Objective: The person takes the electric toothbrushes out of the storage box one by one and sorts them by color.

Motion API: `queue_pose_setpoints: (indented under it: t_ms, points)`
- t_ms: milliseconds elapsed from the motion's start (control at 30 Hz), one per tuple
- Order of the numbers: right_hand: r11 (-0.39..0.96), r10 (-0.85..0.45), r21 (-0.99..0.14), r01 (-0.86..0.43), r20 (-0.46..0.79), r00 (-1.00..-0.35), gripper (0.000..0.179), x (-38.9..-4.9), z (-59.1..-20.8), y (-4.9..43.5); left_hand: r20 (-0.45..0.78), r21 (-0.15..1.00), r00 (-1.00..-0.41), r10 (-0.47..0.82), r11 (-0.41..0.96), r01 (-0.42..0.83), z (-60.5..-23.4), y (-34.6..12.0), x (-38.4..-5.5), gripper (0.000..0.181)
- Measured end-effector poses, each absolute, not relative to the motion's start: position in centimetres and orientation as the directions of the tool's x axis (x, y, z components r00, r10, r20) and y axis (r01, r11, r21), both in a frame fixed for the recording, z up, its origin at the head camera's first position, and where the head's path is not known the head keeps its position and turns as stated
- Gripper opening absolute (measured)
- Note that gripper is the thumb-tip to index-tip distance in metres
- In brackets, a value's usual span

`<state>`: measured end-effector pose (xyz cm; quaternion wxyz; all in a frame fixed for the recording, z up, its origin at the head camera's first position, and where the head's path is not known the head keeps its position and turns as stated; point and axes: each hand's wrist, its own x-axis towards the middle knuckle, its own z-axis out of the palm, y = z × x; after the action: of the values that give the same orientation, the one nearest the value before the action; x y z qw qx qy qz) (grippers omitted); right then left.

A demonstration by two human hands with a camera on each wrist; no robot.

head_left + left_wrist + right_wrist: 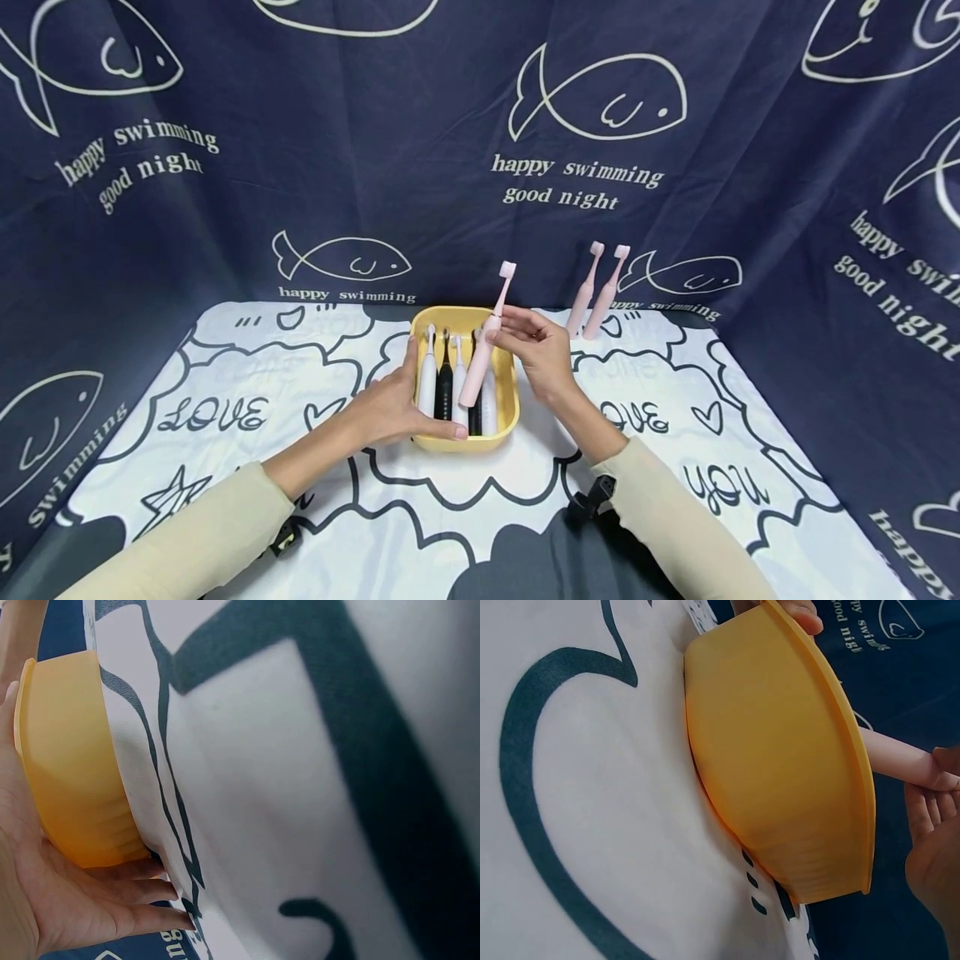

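My right hand pinches a pink electric toothbrush between thumb and fingers. The brush leans head up over the right part of a yellow plastic bin. In the right wrist view its handle shows just past the bin's rim. My left hand holds the bin at its near left corner, thumb at the front rim and fingers along the left wall. Inside lie several toothbrushes side by side, including a white one and a black one. The pink brush partly covers those on the right.
Behind my right hand, two more pink toothbrushes stand upright near the back cloth. A white sheet with black drawings covers the table. Dark blue fish-print cloth hangs at the back and sides.
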<state>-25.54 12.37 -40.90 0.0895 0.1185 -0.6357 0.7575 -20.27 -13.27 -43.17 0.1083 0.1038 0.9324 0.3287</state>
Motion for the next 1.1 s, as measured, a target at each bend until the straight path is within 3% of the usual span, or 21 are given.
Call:
queue_pose_setpoints:
  t_ms: [1100]
  points:
    - [-0.27, 0.119, -0.897, -0.351, 0.33, -0.936, 0.044, -25.6, -38.5, 15.8, -0.111, 0.613, -0.957, 0.267, 0.777, 0.146, -43.0, -13.2, -20.2, 0.181]
